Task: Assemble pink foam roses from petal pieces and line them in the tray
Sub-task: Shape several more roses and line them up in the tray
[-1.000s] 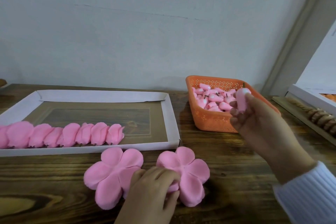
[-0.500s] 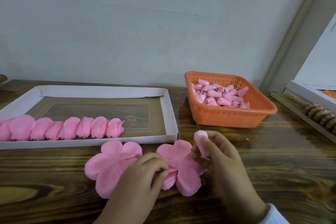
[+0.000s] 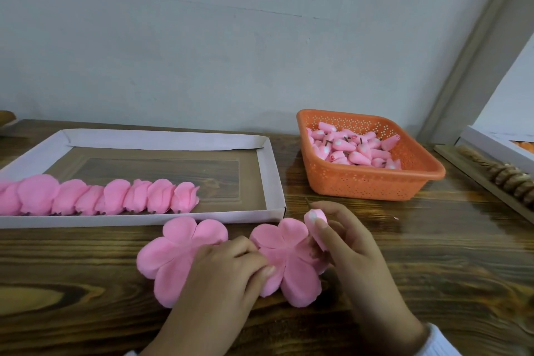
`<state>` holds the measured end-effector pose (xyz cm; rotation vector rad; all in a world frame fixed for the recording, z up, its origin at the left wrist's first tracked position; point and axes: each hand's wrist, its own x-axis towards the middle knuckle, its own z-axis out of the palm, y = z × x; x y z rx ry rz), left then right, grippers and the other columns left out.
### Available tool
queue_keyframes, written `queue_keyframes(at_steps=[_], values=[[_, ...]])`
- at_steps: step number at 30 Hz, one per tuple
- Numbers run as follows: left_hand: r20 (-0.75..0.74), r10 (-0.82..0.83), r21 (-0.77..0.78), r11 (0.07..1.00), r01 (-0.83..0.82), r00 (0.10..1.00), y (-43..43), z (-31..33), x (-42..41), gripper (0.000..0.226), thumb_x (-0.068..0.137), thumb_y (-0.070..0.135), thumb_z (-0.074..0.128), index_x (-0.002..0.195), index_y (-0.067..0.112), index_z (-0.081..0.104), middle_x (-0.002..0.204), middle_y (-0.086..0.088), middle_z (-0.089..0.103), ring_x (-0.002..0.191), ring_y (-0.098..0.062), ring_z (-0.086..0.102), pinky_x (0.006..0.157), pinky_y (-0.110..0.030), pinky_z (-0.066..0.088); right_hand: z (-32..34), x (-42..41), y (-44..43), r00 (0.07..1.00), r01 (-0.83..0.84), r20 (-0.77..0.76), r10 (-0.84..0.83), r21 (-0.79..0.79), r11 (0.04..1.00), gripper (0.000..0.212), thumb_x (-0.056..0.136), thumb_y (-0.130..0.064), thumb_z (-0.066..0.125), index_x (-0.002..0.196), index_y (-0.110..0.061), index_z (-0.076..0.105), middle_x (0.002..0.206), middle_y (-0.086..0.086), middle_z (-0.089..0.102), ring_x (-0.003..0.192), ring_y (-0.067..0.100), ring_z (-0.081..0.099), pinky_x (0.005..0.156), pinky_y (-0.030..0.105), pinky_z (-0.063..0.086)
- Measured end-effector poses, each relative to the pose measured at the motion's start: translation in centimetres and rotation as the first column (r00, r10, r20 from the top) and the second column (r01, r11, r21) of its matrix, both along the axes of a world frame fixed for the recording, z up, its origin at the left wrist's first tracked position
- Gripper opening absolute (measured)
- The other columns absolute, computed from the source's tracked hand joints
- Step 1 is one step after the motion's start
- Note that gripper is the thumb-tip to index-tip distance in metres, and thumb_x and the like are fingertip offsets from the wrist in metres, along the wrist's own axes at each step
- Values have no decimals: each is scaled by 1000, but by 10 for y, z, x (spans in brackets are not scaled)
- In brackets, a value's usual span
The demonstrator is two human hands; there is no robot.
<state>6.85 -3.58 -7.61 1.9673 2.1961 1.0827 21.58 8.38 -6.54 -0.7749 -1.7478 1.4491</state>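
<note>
We see pink everywhere here: the left petal piece (image 3: 179,254) and right petal piece (image 3: 289,266) are plain pink, same as the roses (image 3: 115,196). The bud (image 3: 313,217) is pink with a paler tip. The tray (image 3: 271,176) rim is white, the basket (image 3: 375,182) orange with tiny dots, the table (image 3: 433,269) dark brown woodgrain, the wall (image 3: 231,37) pale grey.

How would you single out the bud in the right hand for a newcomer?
Start at the orange basket on the wooden table; just in front of it is the right hand. It pinches a small pink cone-shaped bud with a pale end, the only bud outside the basket and plump, unlike the flat petal piece beside it.
</note>
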Motion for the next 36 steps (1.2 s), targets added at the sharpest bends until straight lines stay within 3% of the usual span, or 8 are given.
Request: queue_keyframes(at_steps=[4, 14, 20, 24, 28, 31, 33, 36], values=[[-76, -4, -34, 999, 1, 997, -1, 1, 0, 4, 69, 31, 69, 66, 32, 68, 74, 19, 59, 65, -3, 57, 66, -29, 44, -2, 1, 1, 1000, -13, 5, 13, 38, 999, 11, 91, -34, 58, 96, -39, 66, 76, 2, 69, 65, 11, 62, 58, 22, 51], [-152, -23, -26, 999, 19, 988, -1, 6, -3, 15, 70, 19, 65, 66, 33, 69, 72, 20, 62, 61, -4, 60, 56, -29, 49, -5, 1, 2, 1000, -8, -14, 8, 51, 999, 19, 86, -43, 58, 101, -35, 67, 77, 1, 69, 66, 10, 62, 58, 24, 50], [-12, -10, -127, 992, 9, 1000, 0, -1, -10, 15, 87, 18, 64, 83, 30, 71, 87, 23, 60, 86, 0, 56, 84, -30, 41, -4, 2, 3, 1000, -13, -15, 14, 39, 999, 20, 84, -44, 59, 100, -35, 67, 75, 2, 67, 66, 12, 60, 59, 25, 50], [-12, 15, -113, 993, -17, 1000, 0, 1, -9, 17, 79, 17, 72, 69, 29, 66, 74, 22, 61, 75, 1, 56, 76, -30, 42, -2, 2, 3, 1000, -17, 0, 17, 36, 999, 19, 83, -45, 58, 99, -38, 67, 76, 4, 68, 67, 13, 62, 60, 25, 52], [20, 76, -38, 996, -75, 997, 2, 2, -4, 19, 79, 19, 72, 68, 30, 61, 63, 19, 59, 61, 1, 51, 65, -18, 36, -2, 3, 2, 1000, 1, -5, 0, 49, 999, 19, 84, -45, 57, 99, -39, 66, 78, 8, 68, 70, 16, 63, 63, 28, 53], [145, 74, -8, 997, -74, 987, 2, -1, -1, 16, 86, 22, 63, 74, 31, 59, 64, 16, 60, 64, -3, 57, 57, -19, 43, 0, 2, 2, 1000, 10, -22, -10, 31, 999, 19, 83, -45, 58, 98, -36, 67, 77, 13, 66, 69, 18, 63, 62, 29, 53], [211, 65, 38, 997, -74, 975, 3, -3, 0, 17, 87, 17, 63, 78, 30, 60, 67, 15, 62, 66, -4, 60, 58, -24, 45, 1, 1, 1, 999, 23, -35, -23, 14, 1000, 21, 81, -45, 59, 95, -32, 67, 77, 18, 63, 66, 17, 61, 60, 27, 51], [263, 73, 116, 988, -106, 962, 6, -4, 5, 19, 85, 9, 67, 85, 27, 65, 76, 17, 65, 75, 0, 62, 65, -19, 46, 1, 1, 0, 999, 34, -38, -34, 7, 999, 22, 80, -45, 60, 94, -30, 67, 77, 21, 61, 65, 17, 60, 60, 27, 51]])
